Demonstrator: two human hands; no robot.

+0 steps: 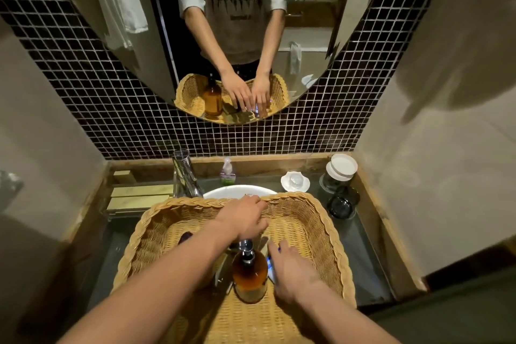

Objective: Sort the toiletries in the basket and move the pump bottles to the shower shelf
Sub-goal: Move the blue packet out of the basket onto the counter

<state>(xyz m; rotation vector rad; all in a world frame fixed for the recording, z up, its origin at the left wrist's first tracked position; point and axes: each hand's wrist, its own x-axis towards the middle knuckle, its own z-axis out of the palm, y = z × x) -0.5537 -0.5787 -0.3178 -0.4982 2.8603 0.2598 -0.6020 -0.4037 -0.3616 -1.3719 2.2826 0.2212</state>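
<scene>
I see both hands in basket. Pump bottle upright at basket middle. Left hand beyond it, fingers curled, grip unclear. Right hand beside it, fingers on small white-blue item. Risk: forearm knocks bottle over.

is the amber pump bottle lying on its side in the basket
No, the amber pump bottle stands upright in the wicker basket, pump head up.

The pump bottle stands in the basket, which sits before the sink.
</scene>
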